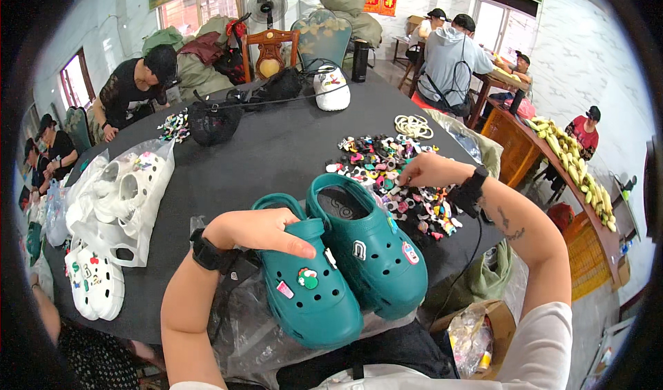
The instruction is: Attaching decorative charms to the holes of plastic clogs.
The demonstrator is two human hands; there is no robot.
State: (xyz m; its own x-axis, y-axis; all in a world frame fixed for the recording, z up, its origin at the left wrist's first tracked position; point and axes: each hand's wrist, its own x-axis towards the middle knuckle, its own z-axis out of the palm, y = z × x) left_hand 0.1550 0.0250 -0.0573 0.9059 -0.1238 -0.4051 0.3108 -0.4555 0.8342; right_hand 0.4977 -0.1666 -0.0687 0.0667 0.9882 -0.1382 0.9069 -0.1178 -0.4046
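Two teal foam clogs (383, 269) rest side by side in front of me, toes pointing my way, over clear plastic. My left hand (266, 231) is closed on the left clog (304, 317), thumb across its heel strap. That clog carries a green character charm (308, 278), a pink cup charm (284, 289) and a black-and-white charm (330, 257). Several charms also sit on the right clog. Beyond it lies a heap of loose colourful shoe charms (425, 207). My right hand (429, 171) reaches into the heap with fingertips pinched together; what they hold is too small to name.
White clogs (95, 283) and a plastic bag of white clogs (138, 189) lie at left. A black cap (215, 122), white cap (331, 89) and cream rubber bands (414, 127) lie farther back. Below the right edge stands a cardboard box (503, 317). Other people sit around the room.
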